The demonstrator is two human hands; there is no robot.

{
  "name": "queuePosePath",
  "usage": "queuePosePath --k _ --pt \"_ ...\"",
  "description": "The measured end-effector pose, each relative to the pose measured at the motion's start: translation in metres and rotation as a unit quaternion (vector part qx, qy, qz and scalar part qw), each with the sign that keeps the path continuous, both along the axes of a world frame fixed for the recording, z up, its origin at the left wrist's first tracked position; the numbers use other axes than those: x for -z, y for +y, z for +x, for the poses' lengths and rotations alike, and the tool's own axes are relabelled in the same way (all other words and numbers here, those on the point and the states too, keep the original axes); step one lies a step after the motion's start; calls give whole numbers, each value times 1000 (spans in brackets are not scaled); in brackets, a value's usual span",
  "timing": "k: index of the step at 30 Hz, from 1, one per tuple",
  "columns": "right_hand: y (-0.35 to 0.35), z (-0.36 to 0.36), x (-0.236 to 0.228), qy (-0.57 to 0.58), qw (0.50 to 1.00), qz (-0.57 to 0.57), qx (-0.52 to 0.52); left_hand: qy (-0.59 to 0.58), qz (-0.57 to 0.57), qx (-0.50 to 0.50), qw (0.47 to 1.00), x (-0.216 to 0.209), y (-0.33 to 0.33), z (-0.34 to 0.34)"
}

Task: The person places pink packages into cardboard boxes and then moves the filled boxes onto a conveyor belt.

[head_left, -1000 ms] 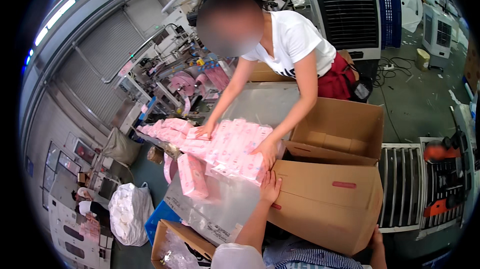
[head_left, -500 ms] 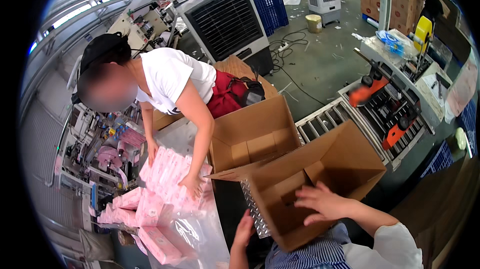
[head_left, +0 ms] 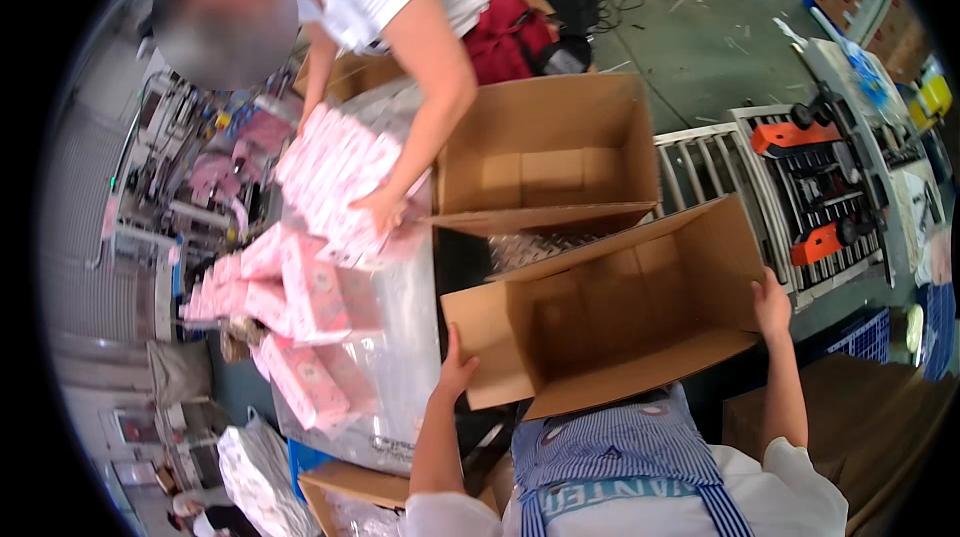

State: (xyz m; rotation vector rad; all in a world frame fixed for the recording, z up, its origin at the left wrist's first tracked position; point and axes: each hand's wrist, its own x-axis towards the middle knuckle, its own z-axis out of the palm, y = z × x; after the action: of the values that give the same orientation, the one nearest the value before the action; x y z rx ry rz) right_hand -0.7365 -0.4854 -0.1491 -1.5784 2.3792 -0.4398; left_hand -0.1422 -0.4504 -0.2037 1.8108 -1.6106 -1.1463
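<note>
An open, empty cardboard box (head_left: 630,307) is right in front of me, held between both my hands. My left hand (head_left: 458,367) grips its left end wall, and my right hand (head_left: 772,305) grips the right end near the upper corner. Just beyond it stands a second open cardboard box (head_left: 545,152), also empty. To the left, a co-worker's two hands press a row of pink-and-white soft packs (head_left: 340,187) together from both ends. More pink packs (head_left: 310,297) lie loosely piled nearer me on the metal table (head_left: 400,387).
A roller conveyor (head_left: 695,172) with orange-fitted machinery (head_left: 820,242) runs off to the right. Machinery with pink material (head_left: 215,177) is at the left. Below the table are an open carton (head_left: 350,482) and white bags (head_left: 260,482). Brown cardboard (head_left: 840,427) lies lower right.
My right hand has moved from inside the box to its right end, my left hand onto its left end. The box has turned more crosswise. My view has tilted down.
</note>
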Motion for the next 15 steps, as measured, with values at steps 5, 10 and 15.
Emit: queuePosePath --k 5,10,15 --pt "-14 63 -34 -61 994 31 -80 -401 212 -37 891 57 -18 -15" --pt "-6 132 -26 -32 992 35 -119 -274 193 64 940 -59 -49 -12" --pt "-26 225 -60 267 950 -65 -148 -487 -178 -311 797 -116 -39 167"
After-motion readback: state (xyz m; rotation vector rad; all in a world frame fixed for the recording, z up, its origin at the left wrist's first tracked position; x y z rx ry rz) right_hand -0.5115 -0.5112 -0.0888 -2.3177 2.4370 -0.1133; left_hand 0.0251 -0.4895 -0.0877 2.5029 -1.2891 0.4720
